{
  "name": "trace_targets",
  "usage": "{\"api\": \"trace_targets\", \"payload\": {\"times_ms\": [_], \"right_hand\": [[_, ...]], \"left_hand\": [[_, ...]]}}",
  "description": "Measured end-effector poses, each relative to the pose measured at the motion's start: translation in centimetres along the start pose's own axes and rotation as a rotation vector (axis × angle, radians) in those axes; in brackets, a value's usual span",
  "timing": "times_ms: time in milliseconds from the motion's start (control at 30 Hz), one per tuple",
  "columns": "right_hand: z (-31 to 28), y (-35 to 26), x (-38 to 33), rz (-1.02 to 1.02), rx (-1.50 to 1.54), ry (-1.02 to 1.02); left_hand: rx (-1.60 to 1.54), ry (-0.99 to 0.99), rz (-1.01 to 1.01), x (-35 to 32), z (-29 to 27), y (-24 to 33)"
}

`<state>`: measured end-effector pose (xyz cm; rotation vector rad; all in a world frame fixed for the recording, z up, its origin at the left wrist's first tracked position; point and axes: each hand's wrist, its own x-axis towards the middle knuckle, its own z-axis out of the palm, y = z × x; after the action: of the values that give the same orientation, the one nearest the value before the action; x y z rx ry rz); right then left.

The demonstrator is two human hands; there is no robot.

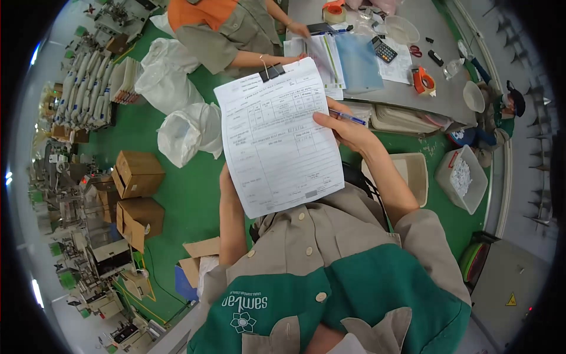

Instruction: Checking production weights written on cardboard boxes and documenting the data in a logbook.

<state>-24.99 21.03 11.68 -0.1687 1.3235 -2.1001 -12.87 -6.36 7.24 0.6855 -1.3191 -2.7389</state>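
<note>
A stack of printed form sheets (pixel 277 153), held at its top by a black binder clip (pixel 272 72), is raised in front of my body. My right hand (pixel 348 127) grips its right edge, thumb on the front, with a blue pen (pixel 349 117) also held among the fingers. On the left edge, my left hand (pixel 226 177) supports the papers from behind; the sheets hide most of its fingers. Across from me, another person's hand (pixel 299 29) is over loose papers (pixel 321 56) on the grey table (pixel 430 85).
On the table lie a blue folder (pixel 358 62), a calculator (pixel 384 51), an orange tape dispenser (pixel 423 81) and red scissors (pixel 415 51). Cardboard boxes (pixel 138 174) and white sacks (pixel 186 133) stand to the left. Plastic bins (pixel 466 203) are on the right.
</note>
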Motion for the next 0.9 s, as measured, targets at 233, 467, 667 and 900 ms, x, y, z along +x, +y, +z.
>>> {"api": "trace_targets", "payload": {"times_ms": [233,467,667,900], "right_hand": [[0.8,-0.5,-0.4,-0.107,-0.277,-0.077],[1.6,0.4,-0.4,-0.083,-0.365,-0.063],[1.7,3.8,-0.8,0.160,-0.150,0.104],[-4.9,5.1,-0.2,-0.053,-0.513,0.332]], "left_hand": [[-0.247,-0.088,-0.048,0.5,1.1,3.4],[0.000,-0.117,0.032,0.3,0.0,3.3],[-0.015,-0.038,-0.005,0.6,0.6,3.0],[0.683,0.001,0.428,0.5,7.6,12.3]]}}
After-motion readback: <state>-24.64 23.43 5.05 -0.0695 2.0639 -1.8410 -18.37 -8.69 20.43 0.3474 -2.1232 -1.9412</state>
